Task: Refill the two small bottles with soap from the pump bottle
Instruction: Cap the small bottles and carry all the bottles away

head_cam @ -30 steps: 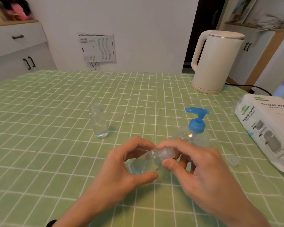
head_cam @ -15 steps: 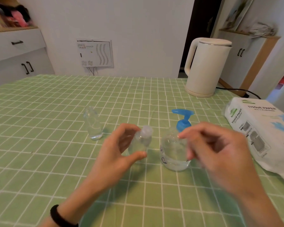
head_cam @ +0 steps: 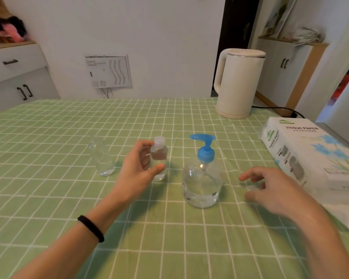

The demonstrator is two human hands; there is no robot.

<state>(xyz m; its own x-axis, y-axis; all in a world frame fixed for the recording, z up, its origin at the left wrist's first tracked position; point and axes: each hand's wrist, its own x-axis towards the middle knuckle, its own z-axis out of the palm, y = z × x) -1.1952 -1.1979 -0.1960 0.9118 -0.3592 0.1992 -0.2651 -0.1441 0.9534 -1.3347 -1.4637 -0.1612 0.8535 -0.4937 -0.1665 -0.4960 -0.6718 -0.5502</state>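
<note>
My left hand (head_cam: 136, 170) holds a small clear bottle (head_cam: 159, 158) with a white cap, upright on the green checked tablecloth (head_cam: 48, 137). A second small clear bottle (head_cam: 102, 158) stands to its left, with a little liquid at the bottom. The pump bottle (head_cam: 203, 182), clear with a blue pump head, stands right of the held bottle and is about a third full. My right hand (head_cam: 276, 188) is blurred, right of the pump bottle. Its thumb and forefinger are spread either side of a small clear cap (head_cam: 252, 187) on the cloth.
A cream electric kettle (head_cam: 239, 83) stands at the back right with its black cord trailing right. A pack of tissue paper (head_cam: 310, 156) lies along the right edge of the table. White cabinets stand at far left and far right.
My left hand has turned the capped small bottle upright and set it down left of the pump bottle. My right hand has let go of its cap and moved right to the loose cap.
</note>
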